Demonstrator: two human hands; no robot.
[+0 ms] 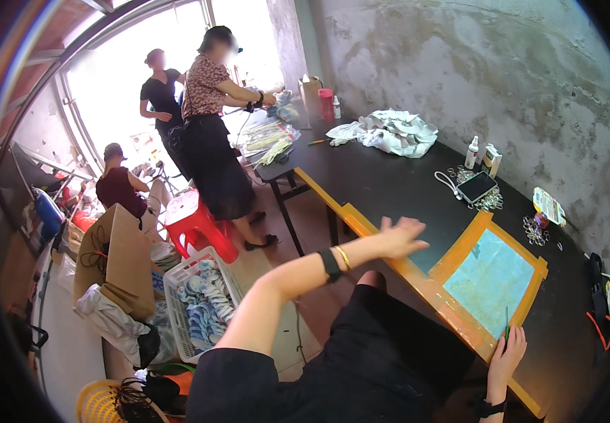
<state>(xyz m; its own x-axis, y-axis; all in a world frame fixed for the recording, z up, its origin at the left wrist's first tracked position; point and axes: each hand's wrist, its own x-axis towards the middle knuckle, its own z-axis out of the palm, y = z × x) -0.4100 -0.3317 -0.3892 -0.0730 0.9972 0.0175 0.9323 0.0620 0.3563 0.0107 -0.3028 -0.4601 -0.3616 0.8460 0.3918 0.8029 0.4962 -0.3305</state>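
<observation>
My left hand (pixel 402 238) is over the near edge of the dark table (pixel 389 187), its fingers stretched out and nothing visible in them. A gold bangle and a black band circle that wrist. My right hand (pixel 508 354) rests at the near edge, closed around a thin pointed tool with a green handle (pixel 507 330); its exact kind is too small to tell. Its tip points over a pale blue sheet (pixel 492 275), framed on the tabletop by brown tape (pixel 458 258). More brown tape runs along the table's near edge.
A phone (pixel 477 187) lies among metal rings, near a spray bottle (pixel 471 152). Crumpled white material (pixel 389 132) is piled farther back. Left stand a red stool (pixel 193 220), a white basket (pixel 178 296) and a cardboard box (pixel 118 257). Several people are beyond.
</observation>
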